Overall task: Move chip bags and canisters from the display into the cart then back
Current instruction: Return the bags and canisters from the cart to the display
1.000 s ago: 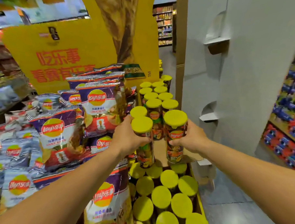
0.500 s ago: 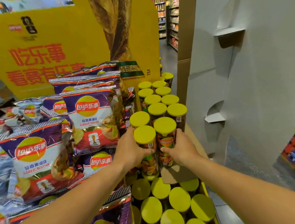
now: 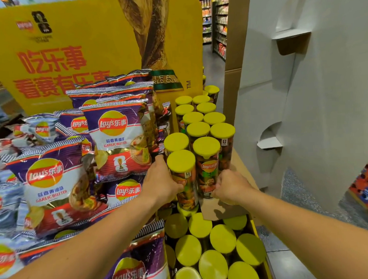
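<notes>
- Yellow cardboard forms the display backboard [image 3: 86, 48], printed with red characters; grey shop floor [image 3: 293, 259] is seen to the right, and stocked shelves [image 3: 218, 26] far behind.
- A white cardboard stand [image 3: 316, 104] is set close on the right, leaving a narrow aisle; the brown cardboard tier [image 3: 222, 209] ends in an edge above a lower layer of lidded canisters [image 3: 222, 239].
- Purple chip bags [image 3: 120, 140] marked "GARLIC BUTTER" are heaped on the left.
- Two yellow-lidded canisters are held upright side by side at the tier's front: the left canister [image 3: 186, 181] is wrapped by the left hand [image 3: 159, 182], the right canister [image 3: 207, 167] is gripped low by the curled right hand [image 3: 231, 185].
</notes>
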